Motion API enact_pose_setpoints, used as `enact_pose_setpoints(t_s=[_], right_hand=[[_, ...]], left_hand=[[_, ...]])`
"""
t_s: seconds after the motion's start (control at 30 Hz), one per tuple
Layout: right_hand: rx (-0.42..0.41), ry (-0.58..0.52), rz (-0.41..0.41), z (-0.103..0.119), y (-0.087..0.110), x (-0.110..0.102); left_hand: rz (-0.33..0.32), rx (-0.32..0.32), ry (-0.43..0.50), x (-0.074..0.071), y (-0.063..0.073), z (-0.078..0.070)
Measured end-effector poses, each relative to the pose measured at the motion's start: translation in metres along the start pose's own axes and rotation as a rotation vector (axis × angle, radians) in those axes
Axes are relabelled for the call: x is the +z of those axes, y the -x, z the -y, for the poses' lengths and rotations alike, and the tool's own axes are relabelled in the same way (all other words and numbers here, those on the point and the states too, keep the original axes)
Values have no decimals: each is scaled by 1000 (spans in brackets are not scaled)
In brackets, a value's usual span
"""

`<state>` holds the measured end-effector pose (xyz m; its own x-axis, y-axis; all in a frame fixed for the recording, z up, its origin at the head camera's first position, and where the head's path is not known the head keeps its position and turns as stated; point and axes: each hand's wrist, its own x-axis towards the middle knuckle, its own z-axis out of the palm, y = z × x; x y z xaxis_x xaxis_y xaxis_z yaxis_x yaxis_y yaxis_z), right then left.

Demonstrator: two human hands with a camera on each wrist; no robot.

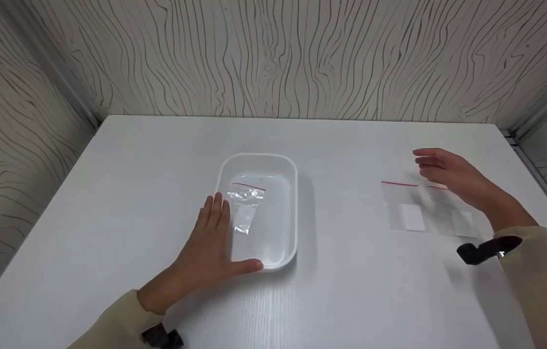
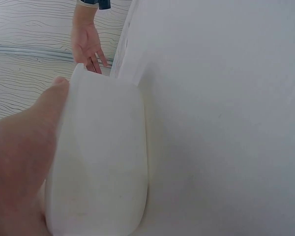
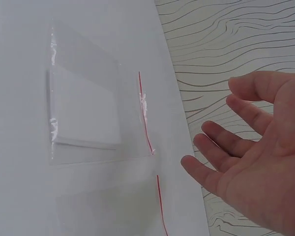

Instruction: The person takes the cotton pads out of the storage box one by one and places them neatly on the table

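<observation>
A white plastic tray (image 1: 289,213) with rounded corners stands mid-table, and a clear zip bag (image 1: 245,208) with a red strip and a white insert lies in it. My left hand (image 1: 208,245) rests along the tray's left side, fingers straight, thumb at the near rim; the left wrist view shows the tray's outer wall (image 2: 103,157) close up. Over at the right, my right hand (image 1: 452,177) hovers above two more zip bags, holding nothing, its fingers loosely bent. One bag (image 1: 414,217) contains a white card; the other bag (image 1: 464,223), partly hidden by the hand, has a paler insert.
The white table (image 1: 157,165) runs back to a wood-grain patterned wall (image 1: 273,58). Similar panels flank it at left and right, with metal strips at the corners. Dark wrist-worn devices (image 1: 489,249) sit on both sleeves.
</observation>
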<state>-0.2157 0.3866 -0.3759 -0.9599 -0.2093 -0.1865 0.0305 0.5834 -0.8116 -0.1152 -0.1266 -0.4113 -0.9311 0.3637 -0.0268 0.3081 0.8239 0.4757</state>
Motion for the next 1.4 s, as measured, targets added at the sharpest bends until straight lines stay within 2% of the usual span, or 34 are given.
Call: enact_pose_setpoints(t_s=[0.2, 0.4, 0.7, 1.1, 1.23, 1.4], right_hand=[[-11, 43, -22, 6, 4, -2], [10, 51, -28, 13, 5, -1], [-5, 58, -31, 19, 10, 0], [-75, 10, -12, 18, 16, -3], [-129, -52, -2, 18, 15, 0], [-140, -109, 24, 22, 16, 5]], left_hand=[[4, -1, -3, 1, -1, 0], [8, -2, -14, 1, -1, 0], [-7, 15, -20, 2, -1, -1], [-14, 32, -32, 1, 0, -2], [-12, 30, -26, 1, 0, -2], [-21, 31, -22, 2, 0, -1]])
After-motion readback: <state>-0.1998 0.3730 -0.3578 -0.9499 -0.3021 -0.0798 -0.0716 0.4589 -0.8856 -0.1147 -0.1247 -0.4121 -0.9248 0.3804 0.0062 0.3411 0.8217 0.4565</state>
